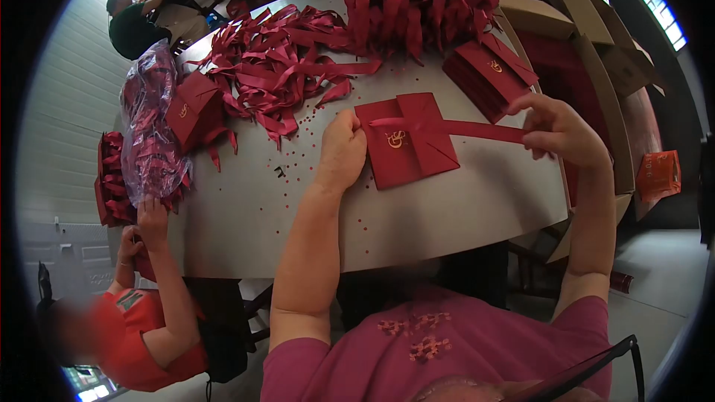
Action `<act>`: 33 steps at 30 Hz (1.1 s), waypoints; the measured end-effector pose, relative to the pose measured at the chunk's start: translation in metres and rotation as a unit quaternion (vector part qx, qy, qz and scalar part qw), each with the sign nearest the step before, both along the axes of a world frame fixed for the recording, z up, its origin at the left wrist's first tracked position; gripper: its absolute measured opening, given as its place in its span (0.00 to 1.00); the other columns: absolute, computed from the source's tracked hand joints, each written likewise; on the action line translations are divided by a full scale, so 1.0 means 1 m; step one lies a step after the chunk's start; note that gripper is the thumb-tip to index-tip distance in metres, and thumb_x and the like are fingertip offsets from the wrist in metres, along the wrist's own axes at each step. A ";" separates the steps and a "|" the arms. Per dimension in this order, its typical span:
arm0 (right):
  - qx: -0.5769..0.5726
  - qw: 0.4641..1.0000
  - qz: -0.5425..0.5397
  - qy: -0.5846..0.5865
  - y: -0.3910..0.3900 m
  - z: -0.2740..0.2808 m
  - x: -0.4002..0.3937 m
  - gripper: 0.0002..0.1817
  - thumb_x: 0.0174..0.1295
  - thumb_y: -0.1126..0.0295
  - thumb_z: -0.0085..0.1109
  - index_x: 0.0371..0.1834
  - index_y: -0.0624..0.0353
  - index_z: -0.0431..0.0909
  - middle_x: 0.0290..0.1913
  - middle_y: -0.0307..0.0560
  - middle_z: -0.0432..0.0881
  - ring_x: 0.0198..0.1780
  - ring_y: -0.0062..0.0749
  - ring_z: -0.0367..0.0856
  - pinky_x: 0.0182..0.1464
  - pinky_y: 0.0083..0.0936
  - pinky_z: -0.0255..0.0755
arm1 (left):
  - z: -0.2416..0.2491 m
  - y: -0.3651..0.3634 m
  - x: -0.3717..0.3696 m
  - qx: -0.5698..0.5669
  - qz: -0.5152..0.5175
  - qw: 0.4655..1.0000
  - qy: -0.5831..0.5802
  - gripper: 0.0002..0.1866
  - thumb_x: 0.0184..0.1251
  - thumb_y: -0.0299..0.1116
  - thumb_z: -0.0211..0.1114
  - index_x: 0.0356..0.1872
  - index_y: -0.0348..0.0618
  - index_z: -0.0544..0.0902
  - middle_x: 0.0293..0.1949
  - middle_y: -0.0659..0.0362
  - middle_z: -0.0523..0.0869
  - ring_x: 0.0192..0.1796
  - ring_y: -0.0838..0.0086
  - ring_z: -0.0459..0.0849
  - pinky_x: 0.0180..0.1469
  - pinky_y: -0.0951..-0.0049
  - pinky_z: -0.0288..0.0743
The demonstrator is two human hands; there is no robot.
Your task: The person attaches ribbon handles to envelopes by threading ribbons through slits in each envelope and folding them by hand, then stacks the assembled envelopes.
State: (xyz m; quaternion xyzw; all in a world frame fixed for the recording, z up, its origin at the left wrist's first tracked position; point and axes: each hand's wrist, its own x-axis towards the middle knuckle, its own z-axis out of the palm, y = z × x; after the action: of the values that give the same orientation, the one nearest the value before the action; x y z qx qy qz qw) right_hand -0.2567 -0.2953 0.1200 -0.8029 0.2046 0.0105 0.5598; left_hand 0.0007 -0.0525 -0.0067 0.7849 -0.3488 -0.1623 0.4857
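Observation:
A dark red folded paper envelope [402,156] with a gold emblem lies tilted on the table in front of me. My left hand [345,150] is closed at its left edge, thumb on top; what lies inside the fist is hidden. A red ribbon [484,129] crosses the envelope and stretches out past its right side. The ribbon's right end is pinched in the fingers of my right hand [558,130], raised near the table's right edge.
A heap of loose red ribbons [275,59] covers the table's far left. Stacked envelopes [491,71] sit at right, beside an open cardboard box [625,67]. Ribboned envelopes [421,7] lie behind. At left, a co-worker [149,327] handles a clear plastic bag [153,119].

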 end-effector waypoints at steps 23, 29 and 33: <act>0.435 0.861 -0.071 -0.255 0.065 -0.130 0.123 0.21 0.60 0.86 0.43 0.56 0.69 0.76 0.53 0.51 0.81 0.54 0.37 0.82 0.60 0.30 0.76 | 0.013 0.000 0.004 0.008 -0.138 0.973 -0.186 0.03 0.61 0.21 0.56 0.33 0.34 0.71 0.32 0.47 0.75 0.36 0.50 0.74 0.40 0.59 0.69; 0.378 0.888 -0.095 -0.244 0.069 -0.124 0.120 0.12 0.64 0.79 0.58 0.50 0.66 0.79 0.49 0.47 0.82 0.51 0.31 0.84 0.55 0.24 0.79 | 0.017 0.011 0.024 0.074 -0.092 0.965 -0.232 0.06 0.58 0.21 0.62 0.33 0.34 0.73 0.34 0.46 0.77 0.40 0.48 0.76 0.42 0.55 0.69; 0.279 0.921 -0.117 -0.245 0.072 -0.123 0.116 0.07 0.61 0.76 0.68 0.40 0.64 0.83 0.41 0.38 0.79 0.38 0.19 0.80 0.41 0.14 0.73 | 0.016 0.010 0.020 0.085 -0.067 0.970 -0.216 0.07 0.57 0.22 0.65 0.32 0.35 0.75 0.34 0.47 0.77 0.40 0.49 0.77 0.42 0.56 0.70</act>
State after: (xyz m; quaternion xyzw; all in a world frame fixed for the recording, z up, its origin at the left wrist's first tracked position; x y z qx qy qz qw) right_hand -0.1409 -0.2235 -0.0034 -0.5616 0.1423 -0.1956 0.7913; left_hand 0.0207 -0.0429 0.0097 0.8149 -0.4818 -0.0505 0.3183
